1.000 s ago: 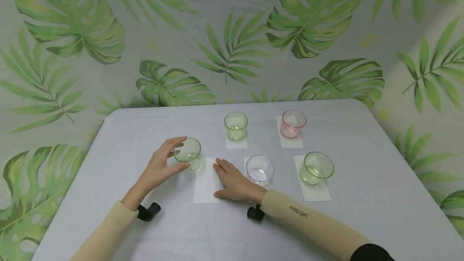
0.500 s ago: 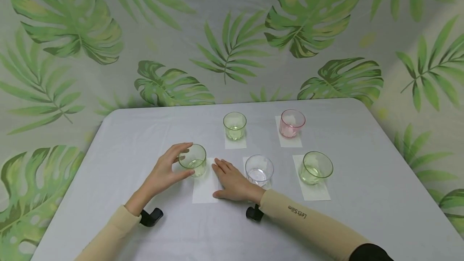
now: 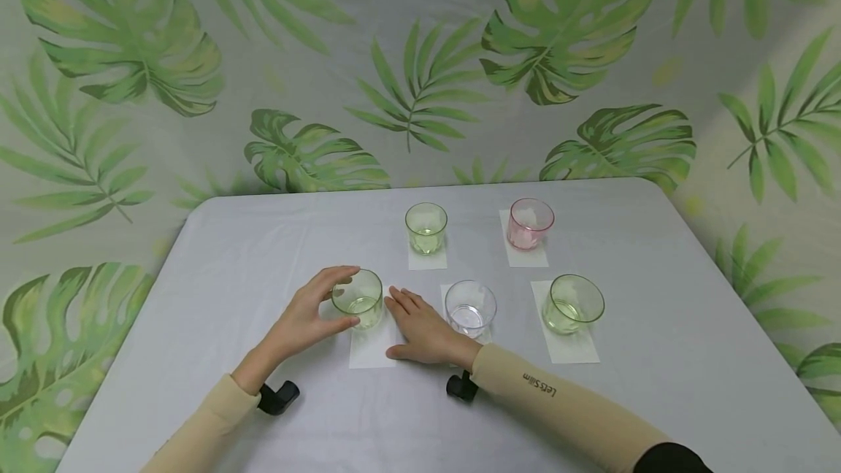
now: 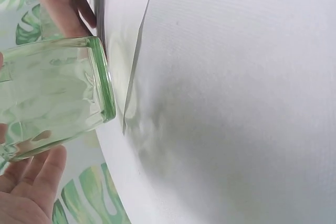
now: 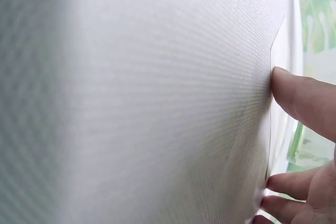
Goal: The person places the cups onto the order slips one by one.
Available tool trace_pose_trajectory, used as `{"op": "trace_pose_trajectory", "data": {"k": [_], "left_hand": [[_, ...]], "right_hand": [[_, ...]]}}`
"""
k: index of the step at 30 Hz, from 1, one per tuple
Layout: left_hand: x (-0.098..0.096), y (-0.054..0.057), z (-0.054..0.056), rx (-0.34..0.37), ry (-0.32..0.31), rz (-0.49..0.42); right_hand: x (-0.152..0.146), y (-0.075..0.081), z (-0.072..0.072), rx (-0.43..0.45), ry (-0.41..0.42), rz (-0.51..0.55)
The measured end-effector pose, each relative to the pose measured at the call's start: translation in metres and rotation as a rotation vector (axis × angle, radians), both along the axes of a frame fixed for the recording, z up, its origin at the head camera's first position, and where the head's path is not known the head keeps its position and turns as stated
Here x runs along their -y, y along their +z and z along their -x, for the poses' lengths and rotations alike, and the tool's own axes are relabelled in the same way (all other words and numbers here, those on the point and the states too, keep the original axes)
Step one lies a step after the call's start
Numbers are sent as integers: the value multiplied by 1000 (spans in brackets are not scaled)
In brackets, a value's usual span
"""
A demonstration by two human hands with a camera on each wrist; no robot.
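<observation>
My left hand grips a green-tinted glass by its side, thumb near me and fingers on the far side. The glass is upright over the far part of a white paper sheet. In the left wrist view the glass's thick base appears slightly raised off the paper. My right hand rests on the right edge of that sheet, fingers extended. In the right wrist view its thumb and fingertips touch the paper's edge.
A clear glass stands just right of my right hand on another sheet. Farther right is a green glass. At the back stand a green glass and a pink glass, each on paper. A white cloth covers the table.
My left hand has carried the green glass rightward and toward me, from beside the sheet's far left corner to over the sheet. My right hand has stayed in place.
</observation>
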State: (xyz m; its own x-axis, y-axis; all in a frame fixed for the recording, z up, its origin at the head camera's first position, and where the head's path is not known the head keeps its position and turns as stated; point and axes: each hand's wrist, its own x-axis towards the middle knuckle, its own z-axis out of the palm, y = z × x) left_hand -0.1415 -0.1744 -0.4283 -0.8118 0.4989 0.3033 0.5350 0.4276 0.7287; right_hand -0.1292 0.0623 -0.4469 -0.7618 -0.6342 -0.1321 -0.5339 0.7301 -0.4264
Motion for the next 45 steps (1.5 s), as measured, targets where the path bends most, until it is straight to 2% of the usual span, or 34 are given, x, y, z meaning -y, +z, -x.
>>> {"op": "trace_pose_trajectory", "data": {"k": [12,16,21,30,39,45], "left_hand": [[-5,-7,-4,0,-55,-24],[-8,-5,-6,3,-56,-28],[-9,-10,-6,-5,-69,-41],[-6,-11,-8,5,-70,-10],[-8,-12,-7,9,-85,-7],[-9,-12,-9,19,-94,-11]], "right_hand": [[-1,-1,-1,-3,1,0],[-2,-2,0,-5,8,6],[-2,-2,-1,-15,16,-1],[-2,-3,-1,-32,18,1],[-4,-1,-3,-19,4,13],[-6,0,-10,6,-47,58]]}}
